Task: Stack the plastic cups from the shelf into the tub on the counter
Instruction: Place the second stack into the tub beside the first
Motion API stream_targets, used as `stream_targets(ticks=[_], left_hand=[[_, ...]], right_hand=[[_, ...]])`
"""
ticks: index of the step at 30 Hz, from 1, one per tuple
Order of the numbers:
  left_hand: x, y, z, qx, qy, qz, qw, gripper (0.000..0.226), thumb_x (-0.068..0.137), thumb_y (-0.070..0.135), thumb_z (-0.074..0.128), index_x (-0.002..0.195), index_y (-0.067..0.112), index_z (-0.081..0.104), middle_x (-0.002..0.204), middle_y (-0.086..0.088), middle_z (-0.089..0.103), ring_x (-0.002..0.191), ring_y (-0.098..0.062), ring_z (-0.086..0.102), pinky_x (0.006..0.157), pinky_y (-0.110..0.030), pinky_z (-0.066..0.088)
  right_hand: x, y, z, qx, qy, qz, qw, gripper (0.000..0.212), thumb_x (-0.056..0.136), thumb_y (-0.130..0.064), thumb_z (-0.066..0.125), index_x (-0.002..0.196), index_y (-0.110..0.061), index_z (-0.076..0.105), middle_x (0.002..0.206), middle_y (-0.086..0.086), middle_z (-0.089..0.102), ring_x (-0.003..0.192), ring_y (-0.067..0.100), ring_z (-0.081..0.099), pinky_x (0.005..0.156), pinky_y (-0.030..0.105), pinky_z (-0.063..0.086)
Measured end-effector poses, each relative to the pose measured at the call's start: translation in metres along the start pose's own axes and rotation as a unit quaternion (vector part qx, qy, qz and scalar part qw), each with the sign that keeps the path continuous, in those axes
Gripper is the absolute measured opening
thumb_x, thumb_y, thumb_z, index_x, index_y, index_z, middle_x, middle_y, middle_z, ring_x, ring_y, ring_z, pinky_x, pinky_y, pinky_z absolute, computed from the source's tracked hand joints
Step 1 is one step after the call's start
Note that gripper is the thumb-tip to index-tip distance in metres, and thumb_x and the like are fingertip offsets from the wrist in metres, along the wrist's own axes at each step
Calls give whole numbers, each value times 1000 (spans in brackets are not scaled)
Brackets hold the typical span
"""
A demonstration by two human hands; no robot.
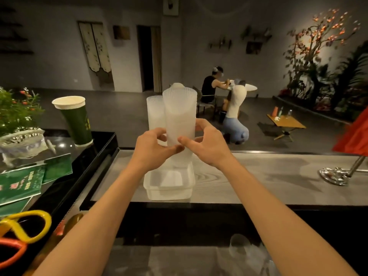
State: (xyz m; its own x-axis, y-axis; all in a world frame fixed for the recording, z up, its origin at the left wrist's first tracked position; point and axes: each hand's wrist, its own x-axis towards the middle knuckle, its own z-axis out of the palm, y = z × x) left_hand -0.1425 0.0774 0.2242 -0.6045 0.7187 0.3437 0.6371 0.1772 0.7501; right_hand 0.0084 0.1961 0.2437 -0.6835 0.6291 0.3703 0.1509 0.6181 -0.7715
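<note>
Two tall frosted plastic cup stacks stand upright above a clear plastic tub (169, 191) on the grey counter. The nearer cup stack (180, 116) is the taller one, and a shorter cup stack (155, 114) stands just behind it to the left. My left hand (154, 149) curls round the lower part of the cups from the left. From the right, my right hand (207, 145) grips the nearer stack, thumb across its front. Both hands hide the bases of the cups.
A green paper cup (76, 120) stands on the black ledge at left, beside a potted plant (16, 110) and green leaflets (22, 182). A chrome stand (336, 175) sits at the counter's right. Yellow and orange handles (25, 228) lie lower left. People sit beyond the counter.
</note>
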Motion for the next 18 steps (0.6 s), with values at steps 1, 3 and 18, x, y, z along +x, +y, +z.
stream_targets(ticks=[1,3,18], left_hand=[[3,-7,3,1,3,-4,1000,52,74,56,86,118,34,71,106,13,68,84,-4,69,70,-23,53],[8,-20,9,6,4,-9,1000,51,74,54,86,118,31,72,103,13,69,82,-4,69,68,-20,52],[16,-68,46,12,-24,-71,997,58,73,48,89,119,23,63,106,9,68,88,-8,69,74,-28,58]], right_hand=[[4,4,6,-1,-3,4,1000,60,86,-41,81,137,-27,54,125,-8,66,101,13,68,84,26,54],[11,13,17,-4,-11,14,1000,60,86,-39,81,137,-25,54,125,-8,66,100,13,69,80,22,53],[23,68,56,-12,-43,92,995,61,87,-37,80,139,-20,52,125,-12,63,95,6,68,80,25,55]])
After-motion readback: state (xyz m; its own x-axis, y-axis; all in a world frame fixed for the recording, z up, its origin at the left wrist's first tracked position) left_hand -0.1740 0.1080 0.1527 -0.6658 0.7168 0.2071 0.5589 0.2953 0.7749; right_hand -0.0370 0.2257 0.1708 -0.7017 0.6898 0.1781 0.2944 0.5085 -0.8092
